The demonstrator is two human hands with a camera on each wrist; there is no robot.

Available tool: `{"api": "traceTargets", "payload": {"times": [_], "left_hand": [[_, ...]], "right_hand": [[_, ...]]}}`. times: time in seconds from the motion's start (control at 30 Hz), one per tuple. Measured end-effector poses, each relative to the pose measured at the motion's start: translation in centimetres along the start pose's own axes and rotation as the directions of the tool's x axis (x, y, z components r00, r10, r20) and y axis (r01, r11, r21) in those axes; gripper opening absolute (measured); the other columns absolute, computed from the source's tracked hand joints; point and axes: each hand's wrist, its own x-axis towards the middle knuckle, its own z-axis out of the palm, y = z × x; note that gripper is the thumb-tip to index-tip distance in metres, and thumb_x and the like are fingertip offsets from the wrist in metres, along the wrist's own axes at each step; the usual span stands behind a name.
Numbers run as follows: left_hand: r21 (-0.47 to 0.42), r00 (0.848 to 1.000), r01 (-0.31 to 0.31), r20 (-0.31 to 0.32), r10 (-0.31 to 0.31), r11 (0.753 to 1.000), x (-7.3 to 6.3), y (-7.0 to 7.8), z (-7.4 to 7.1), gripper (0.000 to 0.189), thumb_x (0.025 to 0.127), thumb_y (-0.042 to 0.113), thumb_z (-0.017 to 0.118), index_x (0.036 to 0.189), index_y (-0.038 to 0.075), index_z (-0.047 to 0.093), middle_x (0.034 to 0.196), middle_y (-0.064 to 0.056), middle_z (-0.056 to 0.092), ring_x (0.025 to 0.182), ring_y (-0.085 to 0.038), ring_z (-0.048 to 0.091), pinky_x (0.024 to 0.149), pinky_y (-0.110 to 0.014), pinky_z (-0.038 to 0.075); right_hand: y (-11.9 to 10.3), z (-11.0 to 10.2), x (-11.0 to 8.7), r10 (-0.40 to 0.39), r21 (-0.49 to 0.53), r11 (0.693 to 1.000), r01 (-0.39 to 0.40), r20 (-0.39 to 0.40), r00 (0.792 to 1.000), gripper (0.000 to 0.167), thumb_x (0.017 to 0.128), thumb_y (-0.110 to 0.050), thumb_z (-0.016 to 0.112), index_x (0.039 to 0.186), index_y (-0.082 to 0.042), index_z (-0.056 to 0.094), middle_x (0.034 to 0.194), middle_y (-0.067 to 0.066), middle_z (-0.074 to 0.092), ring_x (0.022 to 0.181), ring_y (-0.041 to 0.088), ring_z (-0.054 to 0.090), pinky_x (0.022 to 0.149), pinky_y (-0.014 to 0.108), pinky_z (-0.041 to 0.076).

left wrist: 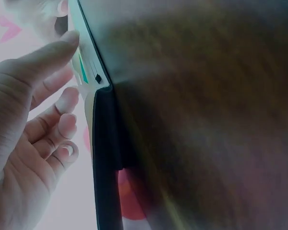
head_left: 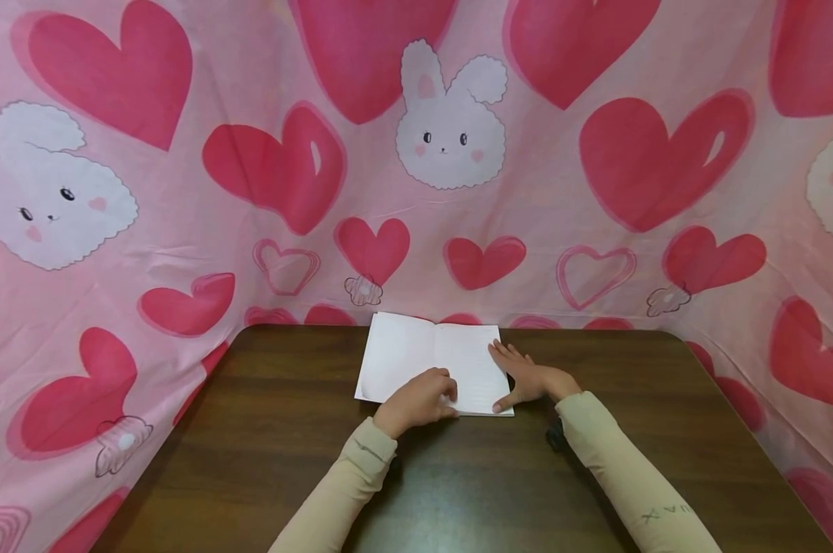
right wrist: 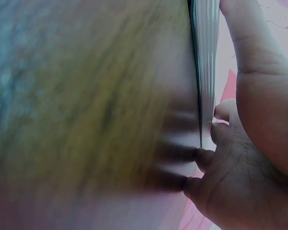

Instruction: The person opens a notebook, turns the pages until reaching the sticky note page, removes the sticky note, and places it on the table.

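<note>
An open notebook (head_left: 401,352) with pale pages lies at the far edge of the brown table (head_left: 271,430). My left hand (head_left: 421,397) is over the lower part of the right page near the fold, fingers loosely bent. The left wrist view has the thumb by the lower page edge and a dark cover (left wrist: 104,139) beneath the pages. Spread fingers of my right hand (head_left: 527,375) rest along the right page's outer edge. From the right wrist, the stacked page edges (right wrist: 209,57) show beside that hand (right wrist: 245,110); its fingertips reach the table side.
A pink cloth (head_left: 402,200) printed with hearts and white rabbits hangs behind the table and along both sides. Both forearms wear light sleeves (head_left: 623,461). A small dark object (head_left: 556,436) shows beneath the right wrist.
</note>
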Motion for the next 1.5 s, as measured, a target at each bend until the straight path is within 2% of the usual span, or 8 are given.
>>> {"api": "traceTargets", "payload": {"times": [0.47,0.63,0.77,0.9,1.1,1.33,1.43,1.5], "left_hand": [[-0.092,0.999,0.035,0.023,-0.033,0.995,-0.1,-0.2,-0.3,0.011,0.089,0.019,0.080,0.088,0.011,0.071,0.086,0.001,0.065,0.082,-0.010,0.058,0.083,-0.026,0.051],[-0.079,0.999,0.034,0.044,-0.030,0.996,0.0,0.2,-0.2,0.009,0.092,0.015,0.076,0.086,0.011,0.072,0.079,0.004,0.061,0.075,-0.007,0.053,0.074,-0.022,0.048],[-0.015,0.999,0.009,0.037,-0.008,1.000,0.1,0.5,0.0,0.012,0.093,0.013,0.073,0.082,0.011,0.070,0.070,0.006,0.053,0.068,-0.007,0.046,0.066,-0.019,0.041],[0.105,0.999,-0.032,-0.007,0.033,0.994,0.1,0.4,0.2,0.014,0.089,0.009,0.073,0.077,0.012,0.067,0.067,0.006,0.050,0.067,-0.008,0.046,0.062,-0.019,0.039],[0.269,0.993,-0.067,-0.073,0.090,0.961,-0.6,0.2,-0.1,0.015,0.085,0.009,0.075,0.075,0.014,0.066,0.070,0.005,0.058,0.070,-0.012,0.055,0.064,-0.021,0.045],[0.287,0.982,-0.041,-0.165,0.091,0.957,-1.6,0.4,-1.0,0.014,0.084,0.011,0.076,0.078,0.014,0.064,0.074,0.004,0.059,0.072,-0.013,0.057,0.067,-0.024,0.049],[0.287,0.968,-0.021,-0.234,0.091,0.958,-2.0,0.7,-1.1,0.014,0.083,0.011,0.076,0.077,0.013,0.062,0.073,0.003,0.058,0.071,-0.014,0.056,0.067,-0.026,0.048],[0.292,0.951,0.001,-0.295,0.089,0.957,-2.2,1.0,-1.2,0.015,0.082,0.012,0.075,0.075,0.013,0.062,0.071,0.003,0.057,0.069,-0.015,0.055,0.065,-0.027,0.047]], "right_hand": [[0.0,0.1,0.0,-0.006,-0.011,1.000,0.006,-0.006,1.000,0.130,0.078,-0.054,0.083,0.161,0.005,0.003,0.168,0.027,-0.005,0.152,0.054,-0.003,0.115,0.075,0.004],[0.1,0.2,0.0,-0.007,-0.012,1.000,0.007,-0.009,1.000,0.129,0.078,-0.055,0.083,0.161,0.004,0.003,0.168,0.027,-0.005,0.152,0.053,-0.004,0.115,0.075,0.004],[0.3,0.2,-0.1,-0.016,-0.003,1.000,0.016,-0.019,1.000,0.129,0.078,-0.054,0.083,0.161,0.004,0.003,0.168,0.026,-0.004,0.152,0.053,-0.003,0.116,0.074,0.004],[0.6,0.2,-0.4,-0.033,0.022,0.999,0.034,-0.028,0.999,0.128,0.078,-0.051,0.084,0.160,0.005,0.002,0.168,0.027,-0.004,0.153,0.051,-0.004,0.117,0.072,0.003],[0.8,0.0,-0.6,-0.032,0.050,0.998,0.033,-0.024,0.999,0.132,0.076,-0.047,0.087,0.160,0.006,0.001,0.168,0.028,-0.006,0.154,0.050,-0.004,0.119,0.068,0.004],[0.7,-0.1,-0.8,-0.027,0.049,0.998,0.028,-0.036,0.999,0.132,0.075,-0.043,0.089,0.159,0.009,0.001,0.167,0.030,-0.006,0.153,0.051,-0.002,0.119,0.069,0.007],[0.6,0.0,-0.7,-0.030,0.030,0.999,0.032,-0.037,0.999,0.131,0.076,-0.044,0.088,0.159,0.009,0.002,0.167,0.029,-0.006,0.153,0.051,-0.001,0.119,0.068,0.007],[0.4,0.0,-0.7,-0.036,0.028,0.999,0.037,-0.041,0.999,0.131,0.076,-0.044,0.088,0.159,0.009,0.002,0.167,0.029,-0.006,0.153,0.050,-0.002,0.119,0.069,0.007]]}}
